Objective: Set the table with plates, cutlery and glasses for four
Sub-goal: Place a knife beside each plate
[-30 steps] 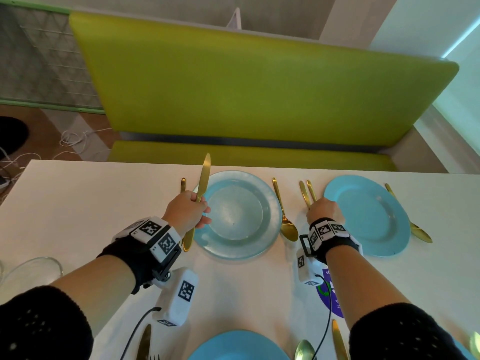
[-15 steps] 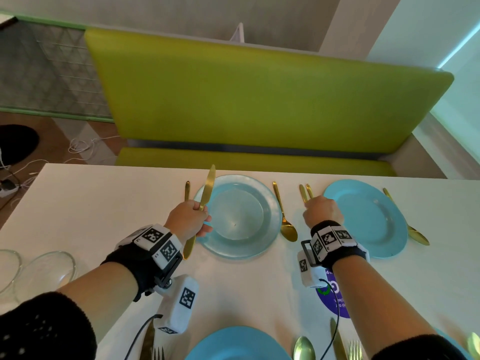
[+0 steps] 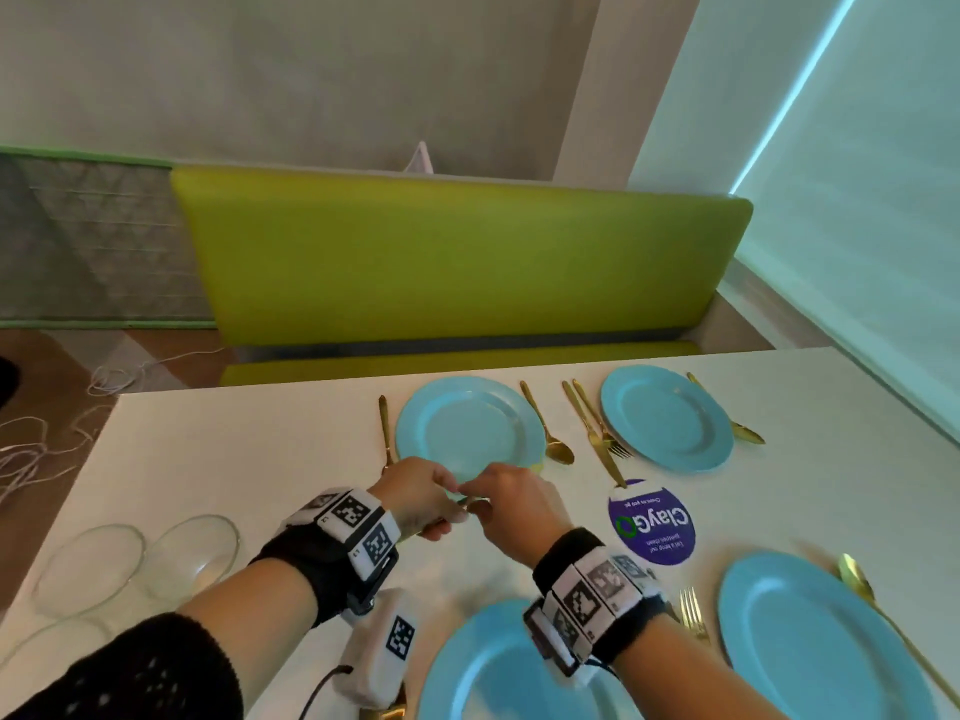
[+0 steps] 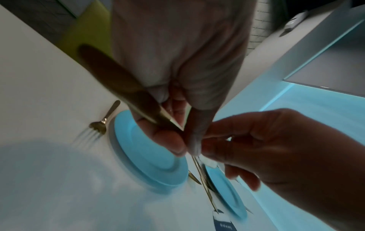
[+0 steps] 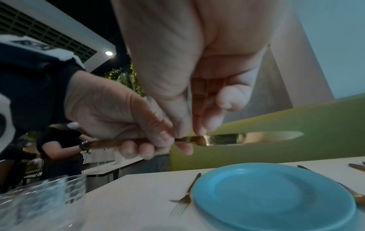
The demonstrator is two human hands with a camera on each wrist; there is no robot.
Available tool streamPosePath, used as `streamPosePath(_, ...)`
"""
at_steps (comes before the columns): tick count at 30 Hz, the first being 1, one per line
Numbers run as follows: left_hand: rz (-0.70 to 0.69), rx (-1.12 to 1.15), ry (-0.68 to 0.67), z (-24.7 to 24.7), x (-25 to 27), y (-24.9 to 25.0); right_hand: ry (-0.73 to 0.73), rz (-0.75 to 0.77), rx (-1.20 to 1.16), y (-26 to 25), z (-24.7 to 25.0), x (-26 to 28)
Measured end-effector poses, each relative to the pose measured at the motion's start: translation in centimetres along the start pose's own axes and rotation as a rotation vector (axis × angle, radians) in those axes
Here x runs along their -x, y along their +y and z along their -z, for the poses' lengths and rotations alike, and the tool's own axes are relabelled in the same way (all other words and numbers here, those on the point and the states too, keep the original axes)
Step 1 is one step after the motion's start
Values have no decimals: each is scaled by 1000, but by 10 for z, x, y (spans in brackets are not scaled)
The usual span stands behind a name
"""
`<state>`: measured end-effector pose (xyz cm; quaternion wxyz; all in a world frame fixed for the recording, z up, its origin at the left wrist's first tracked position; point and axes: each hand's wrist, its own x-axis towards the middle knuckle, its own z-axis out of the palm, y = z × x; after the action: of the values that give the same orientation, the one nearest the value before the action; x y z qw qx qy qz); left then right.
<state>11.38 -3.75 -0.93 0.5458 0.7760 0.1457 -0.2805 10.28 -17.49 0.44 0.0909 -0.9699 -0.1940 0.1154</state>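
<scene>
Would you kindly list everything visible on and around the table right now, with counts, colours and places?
Plates: four, blue, two on the far side of the table, two near.
Knife: one, gold, held above the table between both hands.
Fork: one, gold, left of the far left plate.
Other cutlery: gold spoons, forks and a knife beside the other plates; some cut off by the frame.
Glass bowls: at least two, clear, near left of the table.
Sticker: one, purple, between the right plates.
Table: one, white.
Bench: one, green, behind the table.
Left hand: grips the knife handle.
Right hand: pinches the knife.
</scene>
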Motion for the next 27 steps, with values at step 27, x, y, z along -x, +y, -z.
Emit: streamPosePath(27,-267,-186,267,226,100,-90,-86,-283,-10,-169,-10,-46)
